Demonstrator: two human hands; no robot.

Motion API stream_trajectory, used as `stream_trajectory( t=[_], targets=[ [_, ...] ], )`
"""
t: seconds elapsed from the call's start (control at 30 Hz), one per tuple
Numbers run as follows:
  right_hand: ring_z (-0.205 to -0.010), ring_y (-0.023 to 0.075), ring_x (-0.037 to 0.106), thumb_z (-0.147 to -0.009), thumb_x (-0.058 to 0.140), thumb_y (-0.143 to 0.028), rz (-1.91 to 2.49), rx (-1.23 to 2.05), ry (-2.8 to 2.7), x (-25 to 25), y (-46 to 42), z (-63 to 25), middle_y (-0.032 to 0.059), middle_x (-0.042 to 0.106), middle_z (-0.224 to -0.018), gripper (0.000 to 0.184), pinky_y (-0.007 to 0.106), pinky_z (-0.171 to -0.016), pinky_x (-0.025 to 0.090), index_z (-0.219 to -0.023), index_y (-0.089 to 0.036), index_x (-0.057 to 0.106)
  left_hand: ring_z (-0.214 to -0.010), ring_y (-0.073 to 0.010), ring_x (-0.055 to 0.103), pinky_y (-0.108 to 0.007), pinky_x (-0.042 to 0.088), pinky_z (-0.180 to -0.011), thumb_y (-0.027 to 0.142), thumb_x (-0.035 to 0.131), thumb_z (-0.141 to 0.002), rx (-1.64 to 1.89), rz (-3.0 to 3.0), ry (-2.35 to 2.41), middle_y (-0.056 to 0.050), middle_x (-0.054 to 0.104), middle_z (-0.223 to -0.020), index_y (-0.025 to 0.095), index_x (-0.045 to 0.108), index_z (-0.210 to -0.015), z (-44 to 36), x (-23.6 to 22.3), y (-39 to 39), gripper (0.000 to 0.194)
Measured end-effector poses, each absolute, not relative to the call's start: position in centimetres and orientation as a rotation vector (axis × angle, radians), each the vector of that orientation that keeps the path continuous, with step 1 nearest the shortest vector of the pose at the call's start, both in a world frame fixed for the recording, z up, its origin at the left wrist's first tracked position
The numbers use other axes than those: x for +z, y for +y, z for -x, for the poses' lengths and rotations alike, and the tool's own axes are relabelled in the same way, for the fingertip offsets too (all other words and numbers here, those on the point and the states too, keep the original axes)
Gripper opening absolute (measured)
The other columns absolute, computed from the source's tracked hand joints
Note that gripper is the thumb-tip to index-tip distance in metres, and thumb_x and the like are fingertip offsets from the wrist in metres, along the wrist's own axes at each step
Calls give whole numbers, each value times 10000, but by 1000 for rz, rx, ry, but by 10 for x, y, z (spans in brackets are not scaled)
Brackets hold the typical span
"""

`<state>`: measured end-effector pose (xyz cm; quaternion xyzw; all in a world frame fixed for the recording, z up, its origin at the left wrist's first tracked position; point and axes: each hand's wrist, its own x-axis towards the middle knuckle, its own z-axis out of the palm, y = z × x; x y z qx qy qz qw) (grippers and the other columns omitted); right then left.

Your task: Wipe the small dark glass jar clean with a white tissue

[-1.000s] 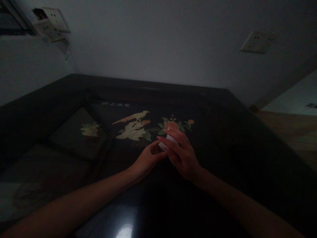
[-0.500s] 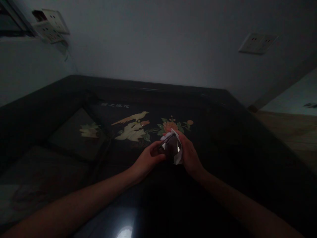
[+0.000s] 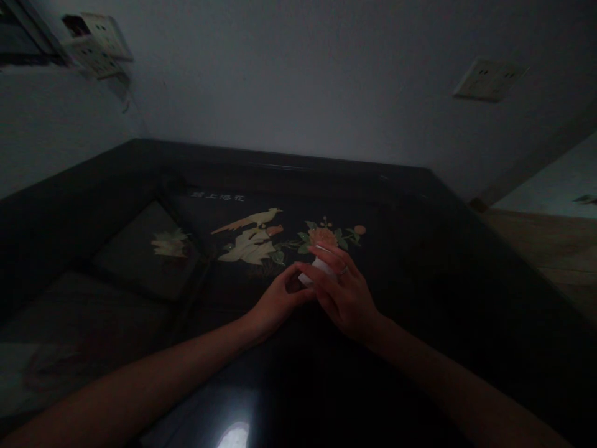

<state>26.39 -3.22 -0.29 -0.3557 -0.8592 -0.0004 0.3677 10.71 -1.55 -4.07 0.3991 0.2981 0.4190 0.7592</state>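
Observation:
My left hand [image 3: 276, 303] is curled, thumb and fingers closed around the left edge of a small dark shiny object. That object is now almost wholly covered, and its kind cannot be made out. Over it lies my right hand [image 3: 349, 295], with a ring on one finger, pressing a crumpled white tissue [image 3: 323, 266] onto it. Bits of the tissue show between the fingers. Both hands meet above a glossy black tabletop [image 3: 396, 267], just below a pink flower picture [image 3: 324, 236] set in its surface.
A bird picture [image 3: 254, 221] and pale written characters decorate the tabletop. Behind it rises a wall [image 3: 289, 81] with a socket plate [image 3: 489, 79] at right and more sockets [image 3: 105, 37] at upper left. A wooden floor [image 3: 541, 242] shows beyond the right edge. The room is dim.
My right hand has swung left over the dark shiny object with the tissue, hiding the surface that showed before. The left hand keeps its hold in nearly the same place.

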Motion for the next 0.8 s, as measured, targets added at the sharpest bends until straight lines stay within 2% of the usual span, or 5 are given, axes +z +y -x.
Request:
stream_trajectory(
  t=[0.13, 0.27, 0.47, 0.6, 0.8],
  targets=[
    [-1286, 253, 426, -948, 380, -199, 950, 220, -2057, -1, -31, -263, 111, 494, -1337, 389, 472, -1059, 375, -1314, -243, 508, -995, -212, 589, -315, 414, -905, 305, 836, -621, 957, -838, 612, -66, 653, -1039, 164, 619, -1039, -107, -41, -15, 491],
    [-1201, 212, 529, -980, 329, -332, 1027, 597, -1723, -4, -26, -262, 67, 599, -1260, 362, 420, -1042, 403, -1231, -253, 579, -1037, -222, 593, -324, 417, -932, 247, 819, -638, 935, -849, 588, -68, 659, -1080, 180, 614, -1071, -105, -42, -15, 484],
    [-1010, 228, 657, -946, 332, -509, 1106, 1120, -1334, -8, -20, -261, 54, 708, -1080, 451, 395, -905, 517, -1139, -251, 648, -1115, -244, 575, -348, 410, -983, 174, 788, -637, 898, -895, 587, -83, 639, -1177, 187, 598, -1094, -103, -41, -16, 495],
    [-1062, 222, 630, -961, 310, -480, 1132, 958, -1429, -5, -23, -260, 59, 694, -1104, 450, 409, -964, 478, -1133, -234, 646, -1138, -259, 565, -345, 424, -972, 169, 771, -642, 882, -937, 610, -84, 637, -1187, 183, 587, -1110, -103, -42, -16, 503],
    [-1201, 213, 521, -974, 312, -243, 1028, 339, -1920, 0, -32, -262, 119, 559, -1285, 365, 440, -1020, 433, -1261, -210, 534, -1065, -241, 592, -343, 429, -941, 207, 788, -636, 902, -924, 632, -77, 659, -1110, 178, 591, -1088, -105, -45, -14, 493]
  ],
)
